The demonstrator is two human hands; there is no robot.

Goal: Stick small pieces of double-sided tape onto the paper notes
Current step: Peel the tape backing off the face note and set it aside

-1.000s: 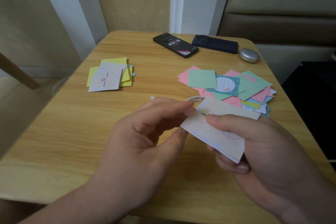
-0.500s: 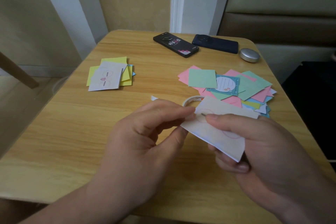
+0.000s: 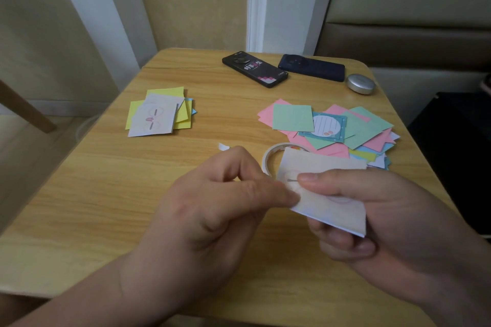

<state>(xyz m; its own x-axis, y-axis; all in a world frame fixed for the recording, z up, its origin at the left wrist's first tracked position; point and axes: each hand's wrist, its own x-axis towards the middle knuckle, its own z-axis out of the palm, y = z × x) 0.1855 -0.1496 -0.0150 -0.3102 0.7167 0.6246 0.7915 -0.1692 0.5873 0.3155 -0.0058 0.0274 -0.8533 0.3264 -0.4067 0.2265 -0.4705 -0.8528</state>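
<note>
My right hand (image 3: 377,220) holds a white paper note (image 3: 329,194) with faint pink print above the table, thumb on top and fingers curled beneath. My left hand (image 3: 225,210) pinches the note's left edge between thumb and forefinger, beside a short grey strip by my right thumb tip. A roll of double-sided tape (image 3: 268,159) lies flat on the table just behind the note, partly hidden by it. A small white scrap (image 3: 222,146) lies left of the roll.
A loose heap of pink, green and blue notes (image 3: 332,127) lies at the right. A smaller stack, yellow notes under a white one (image 3: 156,117), lies at the left. Two phones (image 3: 255,69) (image 3: 312,68) and a silver oval case (image 3: 361,84) sit along the wooden table's (image 3: 93,194) far edge.
My left thumb and forefinger have slid down the note's left edge. The tape roll behind the note shows more now. My right hand has hardly moved.
</note>
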